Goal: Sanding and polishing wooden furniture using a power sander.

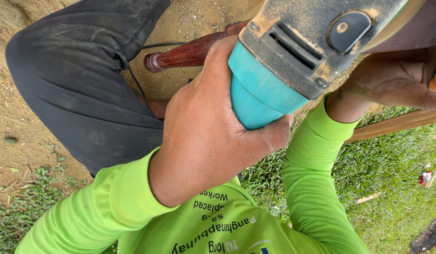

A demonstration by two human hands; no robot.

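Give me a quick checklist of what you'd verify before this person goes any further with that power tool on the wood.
1. Firm grip on the tool: ok. The left hand wraps the teal handle of the grinder.
2. Workpiece steadied: ok. The right hand rests against the reddish wooden piece.
3. Cable out of the way: cannot tell. The black cord runs beside the dark trouser leg; its far end is hidden.
4. Hand protection: not ok. Both hands are bare.
5. Disc and guard condition: cannot tell, out of frame.
6. Tool clean: not ok. Sawdust coats the grey housing.
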